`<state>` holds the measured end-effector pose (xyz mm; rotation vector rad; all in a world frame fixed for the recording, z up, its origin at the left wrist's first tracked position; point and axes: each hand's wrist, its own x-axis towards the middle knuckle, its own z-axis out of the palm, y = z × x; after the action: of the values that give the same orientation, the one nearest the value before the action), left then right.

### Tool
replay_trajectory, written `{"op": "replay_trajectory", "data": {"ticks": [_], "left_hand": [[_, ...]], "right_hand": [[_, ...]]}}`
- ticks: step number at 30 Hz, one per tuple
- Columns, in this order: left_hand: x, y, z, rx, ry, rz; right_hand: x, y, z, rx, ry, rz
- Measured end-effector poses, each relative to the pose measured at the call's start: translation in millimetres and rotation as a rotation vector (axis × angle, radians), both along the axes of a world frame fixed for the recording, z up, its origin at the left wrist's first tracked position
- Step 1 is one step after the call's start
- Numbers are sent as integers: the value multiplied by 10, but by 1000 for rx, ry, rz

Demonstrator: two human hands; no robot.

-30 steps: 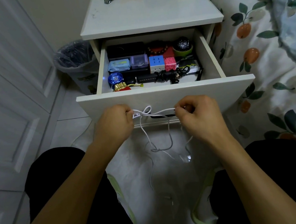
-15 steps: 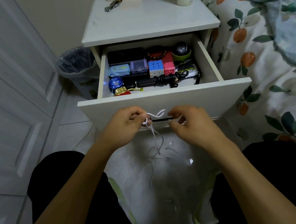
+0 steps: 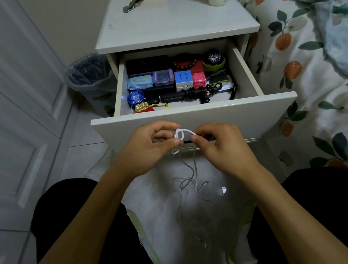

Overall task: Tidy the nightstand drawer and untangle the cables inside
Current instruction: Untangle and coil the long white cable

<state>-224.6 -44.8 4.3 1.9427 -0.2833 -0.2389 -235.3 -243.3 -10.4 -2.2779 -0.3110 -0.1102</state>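
L hand (image 3: pixel 149 148): fingers curled, grip pinching white cable (image 3: pixel 182 133) at the small loop; now closer to R hand than 1 s ago.
R hand (image 3: pixel 219 143): thumb + index pinching same cable just R of the loop; moved inward, the straight stretch of cable seen between hands earlier is gone.
white cable: held in front of the drawer front (image 3: pixel 241 114), below drawer rim; loop now tighter/rounder between fingertips vs 0.5 s ago. Rest hangs down to floor (image 3: pixel 166 196) betw knees, loose tangle, plug end visible near floor.
drawer: pulled out, same as before; contents not moved.
inside drawer: black cable bundle (image 3: pixel 194 92) along front row, still coiled/knotted; cube (image 3: pixel 183 78) mid; pink block (image 3: pixel 199 80) beside it on R; blue yo-yo (image 3: pixel 136 98) front L; purple box (image 3: pixel 163 78) + wipes pack (image 3: pixel 140 82) L of cube.
nightstand top (image 3: pixel 175 23): keys, cup at back.
view: cam tilted slightly lower vs 1 s ago, more of nightstand top shown.
bed (image 3: pixel 310 55): R side, fruit-print cover.
bin (image 3: pixel 87 76): L of nightstand.
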Motion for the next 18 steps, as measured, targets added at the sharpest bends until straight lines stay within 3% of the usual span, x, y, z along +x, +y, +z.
{"op": "replay_trajectory", "data": {"ticks": [9,18], "left_hand": [[-9,41,83,-35,-84,46],[-67,-3,61,-29,-108,-40]], "right_hand": [[-62,19,103,395,105,41],[-90,77,22,25,-101,54]]}}
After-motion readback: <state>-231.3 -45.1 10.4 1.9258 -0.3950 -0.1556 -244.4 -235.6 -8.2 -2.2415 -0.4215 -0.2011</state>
